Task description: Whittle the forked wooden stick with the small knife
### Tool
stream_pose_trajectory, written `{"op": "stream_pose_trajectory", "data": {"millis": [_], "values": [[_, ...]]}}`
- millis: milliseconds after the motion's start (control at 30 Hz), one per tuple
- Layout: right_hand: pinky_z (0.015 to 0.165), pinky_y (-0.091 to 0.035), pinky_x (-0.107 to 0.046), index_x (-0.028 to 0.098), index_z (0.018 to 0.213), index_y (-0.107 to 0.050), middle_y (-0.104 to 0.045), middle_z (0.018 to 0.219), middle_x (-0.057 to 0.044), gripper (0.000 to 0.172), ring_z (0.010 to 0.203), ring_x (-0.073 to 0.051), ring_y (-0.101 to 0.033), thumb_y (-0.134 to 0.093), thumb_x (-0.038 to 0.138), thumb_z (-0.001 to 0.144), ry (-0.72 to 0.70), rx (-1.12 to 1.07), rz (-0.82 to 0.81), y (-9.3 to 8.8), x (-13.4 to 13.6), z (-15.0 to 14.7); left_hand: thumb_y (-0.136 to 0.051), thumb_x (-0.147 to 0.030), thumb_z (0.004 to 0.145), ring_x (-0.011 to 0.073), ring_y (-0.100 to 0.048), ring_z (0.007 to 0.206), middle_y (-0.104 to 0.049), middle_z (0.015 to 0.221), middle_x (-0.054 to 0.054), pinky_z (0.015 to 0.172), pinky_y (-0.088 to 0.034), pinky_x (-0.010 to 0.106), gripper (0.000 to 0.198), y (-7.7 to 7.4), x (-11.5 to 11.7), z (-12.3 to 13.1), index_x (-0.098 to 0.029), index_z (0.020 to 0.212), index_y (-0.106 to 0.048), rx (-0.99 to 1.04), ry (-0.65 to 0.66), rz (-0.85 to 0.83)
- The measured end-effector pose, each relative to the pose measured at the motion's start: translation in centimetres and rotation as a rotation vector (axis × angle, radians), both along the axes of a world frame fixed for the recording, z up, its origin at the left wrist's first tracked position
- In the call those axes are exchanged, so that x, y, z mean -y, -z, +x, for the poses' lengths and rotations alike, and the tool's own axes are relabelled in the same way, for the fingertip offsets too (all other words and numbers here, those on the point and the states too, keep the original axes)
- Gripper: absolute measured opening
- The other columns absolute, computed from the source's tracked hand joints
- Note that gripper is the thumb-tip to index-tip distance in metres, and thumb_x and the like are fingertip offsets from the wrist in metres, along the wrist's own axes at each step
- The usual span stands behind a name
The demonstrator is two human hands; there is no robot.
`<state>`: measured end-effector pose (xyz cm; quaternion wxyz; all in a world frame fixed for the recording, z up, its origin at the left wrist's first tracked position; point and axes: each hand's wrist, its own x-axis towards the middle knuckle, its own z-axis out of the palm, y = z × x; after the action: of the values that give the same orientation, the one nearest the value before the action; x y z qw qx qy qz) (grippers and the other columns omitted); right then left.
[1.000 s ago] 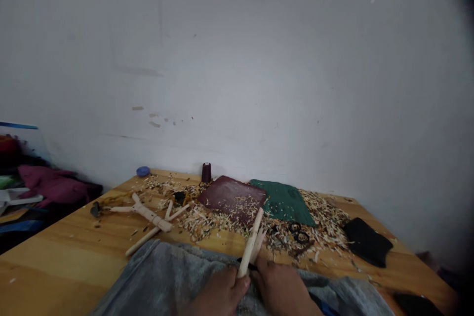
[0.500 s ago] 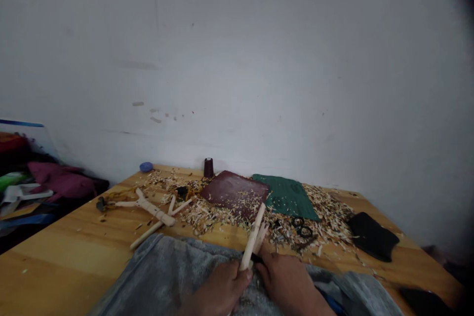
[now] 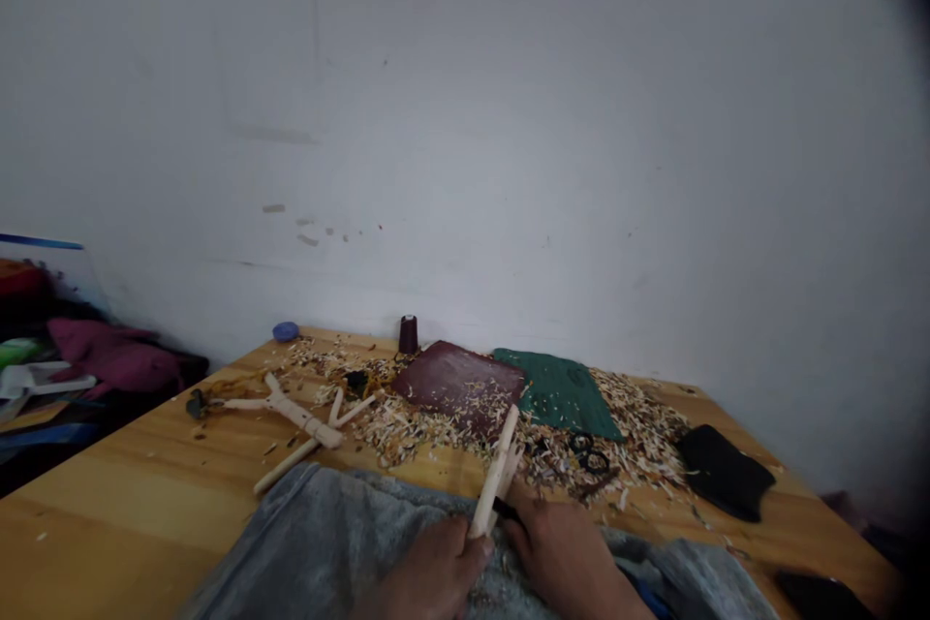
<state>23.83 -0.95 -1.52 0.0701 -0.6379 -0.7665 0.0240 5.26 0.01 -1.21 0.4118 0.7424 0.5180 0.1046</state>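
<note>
My left hand [image 3: 436, 567] is closed around the lower end of a pale, peeled wooden stick [image 3: 497, 477] that forks near the top. The stick leans up and away, above the grey cloth [image 3: 363, 533] over my lap. Close beside it, my right hand [image 3: 567, 547] is closed on what looks like a knife [image 3: 504, 508]. Only a short dark part of it shows, against the stick's right side; the rest is hidden by my fingers. Further left on the table lie a peeled branched stick [image 3: 301, 415] and a straight peeled stick [image 3: 286, 467].
Wood shavings [image 3: 646, 426] litter the wooden table [image 3: 94, 523]. Among them lie a maroon sheet [image 3: 457, 383], a green sheet [image 3: 559, 392] and black scissors [image 3: 592, 455]. A thread cone [image 3: 408, 335] and blue round item [image 3: 286, 331] stand near the wall; a black flat piece [image 3: 727, 470] lies right.
The view has shifted slightly. Both hands keep their grips, and the stick and the dark tool stay nearly in the same place, with only a small movement at the right hand.
</note>
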Motion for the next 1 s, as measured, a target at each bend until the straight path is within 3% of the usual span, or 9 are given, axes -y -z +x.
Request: {"op": "stream_pose_trajectory", "data": {"millis": [167, 267, 400, 600, 767, 867, 1000], "values": [[0.068, -0.041, -0.028, 0.021, 0.090, -0.064, -0.069, 0.090, -0.008, 0.026, 0.082, -0.023, -0.064, -0.040, 0.031, 0.086, -0.056, 0.000, -0.017, -0.3, 0.8, -1.1, -0.028, -0.043, 0.088, 0.0190, -0.061, 0.069, -0.064, 0.079, 0.008, 0.062, -0.043, 0.027, 0.037, -0.1, 0.0, 0.1, -0.017, 0.084, -0.054, -0.013, 0.012, 0.036], [0.068, -0.041, -0.029, 0.022, 0.096, -0.063, -0.069, 0.089, -0.007, 0.026, 0.081, -0.024, -0.064, -0.040, 0.032, 0.086, -0.044, -0.002, -0.007, -0.2, 0.5, -0.8, -0.028, -0.042, 0.088, 0.0201, -0.062, 0.076, -0.064, 0.083, 0.009, 0.067, -0.043, 0.028, 0.037, -0.5, 0.1, 0.2, -0.017, 0.083, -0.055, -0.030, 0.005, 0.070], [0.064, -0.042, -0.030, 0.023, 0.113, -0.057, -0.070, 0.086, -0.008, 0.032, 0.077, -0.025, -0.065, -0.039, 0.033, 0.088, 0.063, 0.025, -0.014, 0.3, -0.4, 0.1, -0.027, -0.041, 0.089, 0.0179, -0.061, 0.068, -0.064, 0.080, 0.008, 0.060, -0.042, 0.026, 0.036, -0.6, 0.2, 0.2, -0.018, 0.083, -0.053, -0.039, 0.018, 0.043], [0.065, -0.042, -0.030, 0.023, 0.113, -0.057, -0.070, 0.089, -0.008, 0.031, 0.079, -0.025, -0.065, -0.041, 0.029, 0.087, 0.078, 0.021, -0.011, 0.3, -0.4, 0.0, -0.029, -0.044, 0.088, 0.0162, -0.058, 0.056, -0.060, 0.068, 0.004, 0.050, -0.038, 0.025, 0.034, 0.1, 0.0, 0.1, -0.019, 0.079, -0.050, 0.005, -0.002, -0.016], [0.069, -0.043, -0.031, 0.019, 0.098, -0.062, -0.069, 0.088, -0.011, 0.026, 0.080, -0.026, -0.065, -0.041, 0.029, 0.086, 0.012, 0.005, -0.065, -0.4, 0.7, -1.2, -0.032, -0.041, 0.088, 0.0182, -0.061, 0.076, -0.064, 0.082, 0.007, 0.067, -0.042, 0.026, 0.032, 0.0, -0.1, 0.1, -0.018, 0.080, -0.053, -0.014, -0.011, 0.065], [0.074, -0.042, -0.031, 0.019, 0.093, -0.063, -0.069, 0.092, -0.010, 0.025, 0.086, -0.025, -0.063, -0.041, 0.029, 0.086, -0.044, -0.019, -0.041, -0.5, 1.1, -1.5, -0.031, -0.040, 0.088, 0.0165, -0.060, 0.068, -0.063, 0.077, 0.005, 0.061, -0.042, 0.025, 0.031, -0.5, 0.1, 0.2, -0.019, 0.080, -0.053, -0.005, -0.015, 0.024], [0.071, -0.043, -0.031, 0.020, 0.105, -0.060, -0.070, 0.089, -0.009, 0.028, 0.081, -0.025, -0.065, -0.043, 0.031, 0.086, -0.007, -0.026, -0.025, -0.1, 0.4, -0.8, -0.029, -0.041, 0.089, 0.0163, -0.058, 0.058, -0.061, 0.069, 0.003, 0.055, -0.041, 0.025, 0.033, -1.1, 0.2, 0.3, -0.019, 0.082, -0.052, -0.039, 0.001, -0.009]]}}
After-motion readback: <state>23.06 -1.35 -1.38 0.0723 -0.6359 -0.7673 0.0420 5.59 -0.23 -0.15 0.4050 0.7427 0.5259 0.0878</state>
